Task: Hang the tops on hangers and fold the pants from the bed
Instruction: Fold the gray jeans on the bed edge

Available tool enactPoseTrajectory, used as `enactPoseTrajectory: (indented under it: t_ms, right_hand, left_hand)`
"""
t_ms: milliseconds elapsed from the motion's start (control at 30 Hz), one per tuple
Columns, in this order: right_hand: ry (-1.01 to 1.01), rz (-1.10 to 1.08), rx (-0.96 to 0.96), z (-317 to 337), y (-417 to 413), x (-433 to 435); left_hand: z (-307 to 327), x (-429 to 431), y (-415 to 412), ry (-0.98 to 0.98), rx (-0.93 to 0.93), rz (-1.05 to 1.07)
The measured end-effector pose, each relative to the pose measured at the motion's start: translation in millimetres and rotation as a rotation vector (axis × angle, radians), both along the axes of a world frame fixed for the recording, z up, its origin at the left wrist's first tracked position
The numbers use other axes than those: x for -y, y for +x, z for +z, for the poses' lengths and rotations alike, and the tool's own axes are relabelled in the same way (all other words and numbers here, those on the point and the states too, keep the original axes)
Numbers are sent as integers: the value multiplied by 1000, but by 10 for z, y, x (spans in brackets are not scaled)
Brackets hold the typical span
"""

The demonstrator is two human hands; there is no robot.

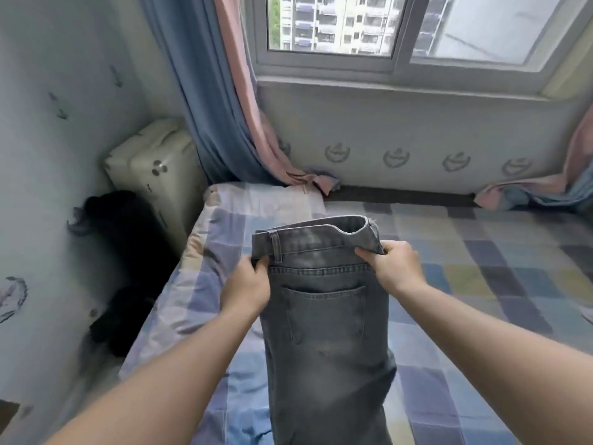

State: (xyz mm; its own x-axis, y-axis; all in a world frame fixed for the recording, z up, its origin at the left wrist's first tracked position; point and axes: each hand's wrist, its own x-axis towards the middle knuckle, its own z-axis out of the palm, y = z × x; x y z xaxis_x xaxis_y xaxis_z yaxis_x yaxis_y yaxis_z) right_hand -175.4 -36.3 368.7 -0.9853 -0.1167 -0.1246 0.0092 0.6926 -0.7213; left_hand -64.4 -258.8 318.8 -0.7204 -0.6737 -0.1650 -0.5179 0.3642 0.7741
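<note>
You hold the faded grey denim jeans (pixel 324 316) up over the bed by their waistband, your left hand (pixel 247 284) pinching one end and your right hand (pixel 393 264) gripping the other, back pocket facing you. Under them lies the checked pastel bedsheet (pixel 465 284), reaching the wall below the white-framed window (pixel 401 64). A blue-and-pink curtain (pixel 224 107) trails onto the bed's far left corner beside a cream suitcase (pixel 154 162), with a black garment heap (pixel 128 252) in the gap at left.
</note>
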Motion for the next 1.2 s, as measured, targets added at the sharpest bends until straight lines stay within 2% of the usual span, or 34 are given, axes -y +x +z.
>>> enactPoseTrajectory:
  t_ms: [200,267,367,500,600,733,833,933,1200]
  right_hand:
    - [143,-86,-57,-1459,-860,646]
    - [120,-77,-69,-1869,-990,760]
    - [-7,-70,14,-2467,-926,814]
    - [-17,50,193,-3039,-405,580]
    - [41,157,237,-3179,-15,289]
    - [351,372,261,-3187,315,-164]
    - [471,429,271,-3099,490,-439]
    - [575,498,263,-3034,709,-713]
    - [675,698,189,-2776,1517,-1511]
  left_hand:
    - [-1365,511,-957,31,38,67]
    - [-1725,570,-1079,17,38,75]
    - [-2224,537,-1010,-60,89,-36]
    - [-2679,255,-522,-226,230,-267]
    - [-2830,10,-85,-293,316,-354]
    - [-2853,-392,384,-280,397,-444]
    - [-2797,-669,648,-324,437,-512]
    - [-2724,-986,896,-235,485,-504]
    - [-2391,-1969,1669,-215,596,-481]
